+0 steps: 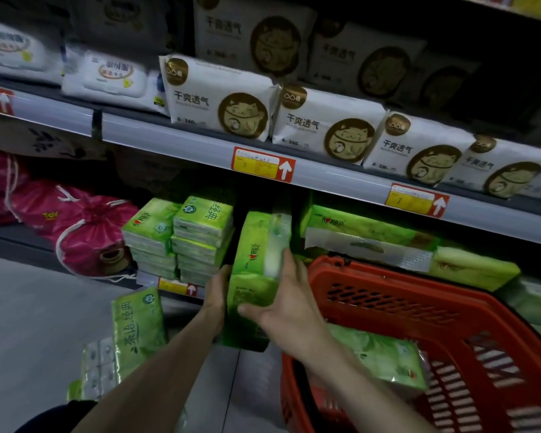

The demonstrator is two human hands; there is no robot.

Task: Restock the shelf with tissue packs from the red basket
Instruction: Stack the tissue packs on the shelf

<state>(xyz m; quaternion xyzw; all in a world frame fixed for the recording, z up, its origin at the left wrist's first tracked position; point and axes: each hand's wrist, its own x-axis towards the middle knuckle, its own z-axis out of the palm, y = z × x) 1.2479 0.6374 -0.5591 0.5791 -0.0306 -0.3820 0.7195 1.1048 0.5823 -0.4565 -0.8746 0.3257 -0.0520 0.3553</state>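
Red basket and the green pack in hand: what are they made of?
Red basket: likely rigid moulded plastic, slightly glossy; slotted walls, thick rim. Green pack: probably thin glossy plastic film; sheen and a see-through side panel.

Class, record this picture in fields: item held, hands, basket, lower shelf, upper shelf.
Item held: tall green plastic-wrapped tissue pack, upright
Hands: left hand and right hand hold its sides
Basket: red plastic basket at right, another green pack inside
Lower shelf: stacks of small green tissue packs
Upper shelf: white packs with gold cat prints
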